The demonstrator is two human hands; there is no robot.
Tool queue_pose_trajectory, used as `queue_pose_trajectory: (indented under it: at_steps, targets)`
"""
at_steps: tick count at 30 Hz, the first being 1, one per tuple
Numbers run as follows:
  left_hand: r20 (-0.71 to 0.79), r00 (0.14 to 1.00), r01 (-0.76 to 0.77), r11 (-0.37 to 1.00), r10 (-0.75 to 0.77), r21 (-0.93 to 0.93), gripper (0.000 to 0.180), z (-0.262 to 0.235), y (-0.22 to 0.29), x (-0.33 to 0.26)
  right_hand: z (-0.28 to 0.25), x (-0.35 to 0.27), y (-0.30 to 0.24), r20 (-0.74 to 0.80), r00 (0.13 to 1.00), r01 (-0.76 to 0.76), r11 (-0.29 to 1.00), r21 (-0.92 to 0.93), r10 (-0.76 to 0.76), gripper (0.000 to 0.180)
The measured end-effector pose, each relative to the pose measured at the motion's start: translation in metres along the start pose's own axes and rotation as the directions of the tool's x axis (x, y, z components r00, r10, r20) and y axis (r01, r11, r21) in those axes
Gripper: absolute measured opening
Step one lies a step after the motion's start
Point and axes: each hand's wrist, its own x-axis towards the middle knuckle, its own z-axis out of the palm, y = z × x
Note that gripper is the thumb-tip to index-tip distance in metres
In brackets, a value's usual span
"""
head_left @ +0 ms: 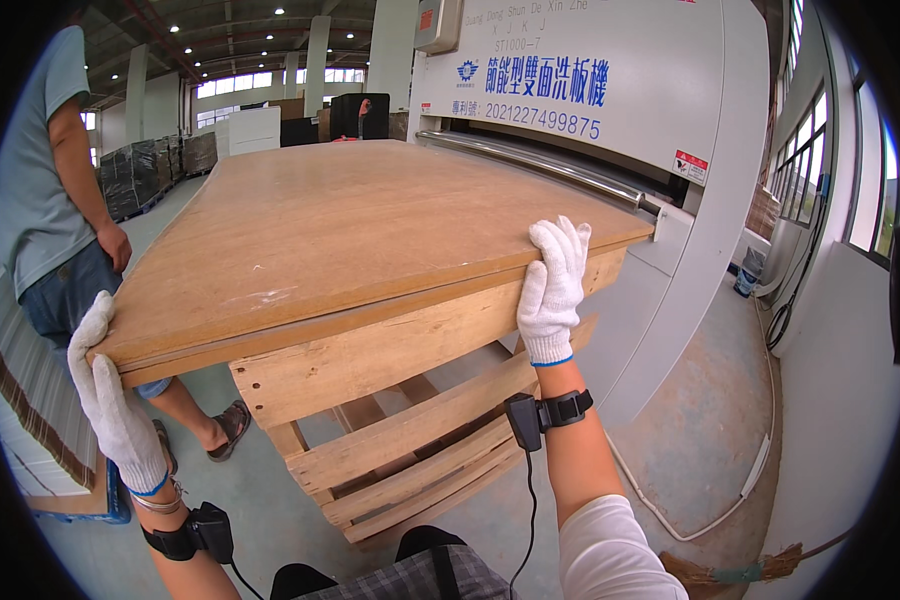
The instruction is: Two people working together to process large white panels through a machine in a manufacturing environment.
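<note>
A wide brown wooden board (pixel 350 215) lies flat on a stack, with a dark seam along its near edge where another board sits beneath it. My left hand (pixel 115 410), in a white knit glove, is closed around the board's near left corner. Farther right, my right hand (pixel 553 290) in a matching glove presses against the near edge, its fingers stretched over the top and holding nothing. Below the boards stands a slatted wooden pallet frame (pixel 400 370). Part of my left fingers' grip is hidden by the glove and the corner.
A large white machine (pixel 590 60) with a metal roller (pixel 540 165) at its slot stands along the board's right side. At the left another person (pixel 45 190) stands close to the board. White panels (pixel 35 410) rest on a blue pallet there. A pale hose (pixel 710 530) runs over the right floor.
</note>
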Motion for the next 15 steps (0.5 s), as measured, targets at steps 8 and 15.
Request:
queue_pose_trajectory:
  at_steps: [8,15]
  targets:
    - [-0.010,1.000,0.023,0.999,-0.023,-0.027,0.044,0.0022,0.0003,-0.0010,-0.0002,-0.0008,0.0010,0.000,1.000,0.001,1.000,0.000,-0.001,0.028]
    - [-0.014,1.000,0.007,1.000,-0.007,0.003,0.044,0.0014,0.0020,-0.0006,0.0002,-0.0002,0.0004,0.000,1.000,0.000,1.000,0.001,0.000,0.028]
